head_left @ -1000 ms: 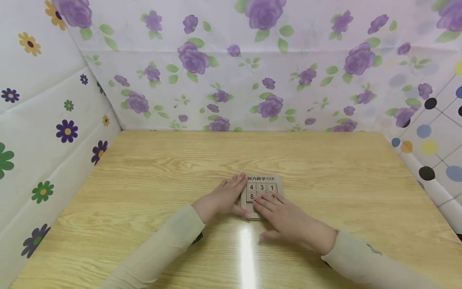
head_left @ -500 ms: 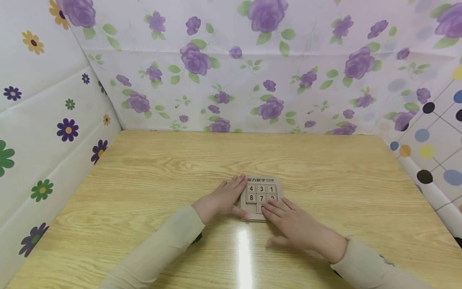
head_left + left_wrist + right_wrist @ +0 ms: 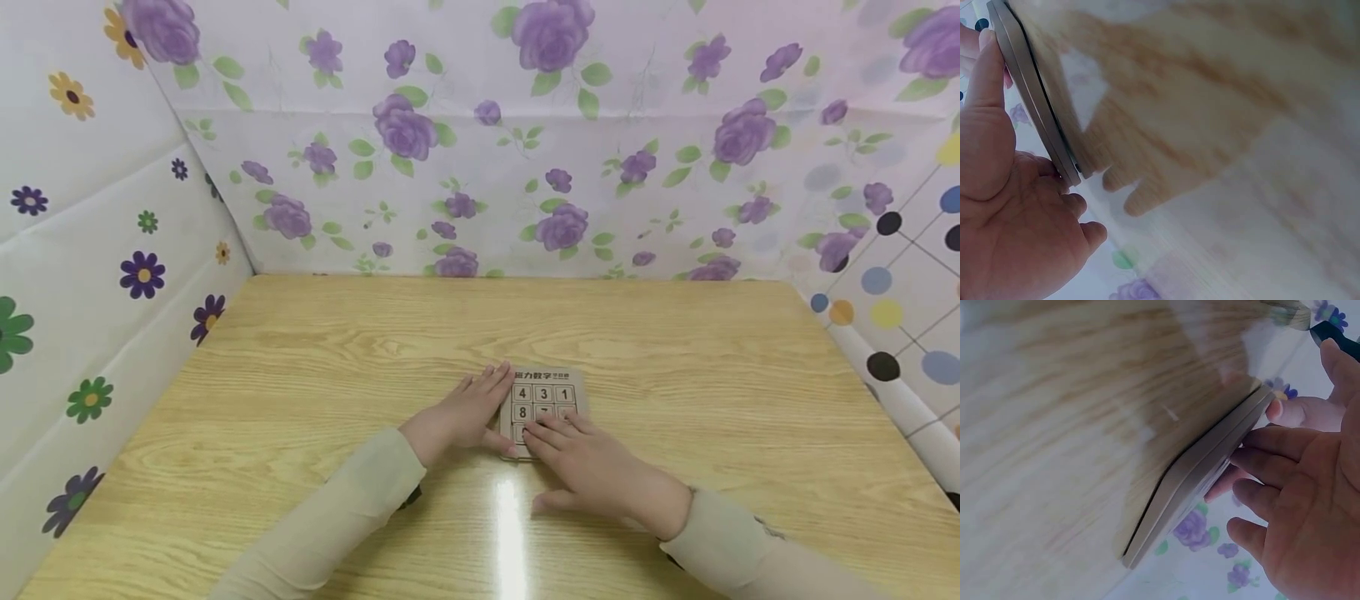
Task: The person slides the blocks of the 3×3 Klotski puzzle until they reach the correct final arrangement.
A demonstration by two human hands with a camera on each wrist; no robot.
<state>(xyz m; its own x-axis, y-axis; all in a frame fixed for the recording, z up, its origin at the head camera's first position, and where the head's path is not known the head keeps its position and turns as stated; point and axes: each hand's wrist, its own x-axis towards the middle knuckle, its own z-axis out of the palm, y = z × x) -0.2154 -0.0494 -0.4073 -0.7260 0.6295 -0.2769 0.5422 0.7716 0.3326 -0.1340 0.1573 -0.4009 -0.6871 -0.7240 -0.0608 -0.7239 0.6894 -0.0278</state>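
A number slide puzzle (image 3: 543, 376) lies flat near the middle of the table, its top row reading 4, 3, 1 and an 8 below the 4. My left hand (image 3: 461, 417) holds its left side, fingers along the edge and thumb at the near left corner. In the left wrist view, the thumb and fingers of that hand span the puzzle's edge (image 3: 1032, 94). Straight fingers of my right hand (image 3: 592, 467) touch the lower tiles, a fingertip on the bottom-left tile (image 3: 517, 432). That hand hides the tiles at the lower right.
The glossy wooden table (image 3: 360, 333) reflects a bright strip of light in front of the puzzle. A flowered sheet (image 3: 465, 150) hangs behind it. Patterned sheets also stand at the left and right sides.
The right hand moved right and slightly nearer, then back left. A tile seen in the bottom middle half a second ago now sits at bottom left. The left hand stayed put.
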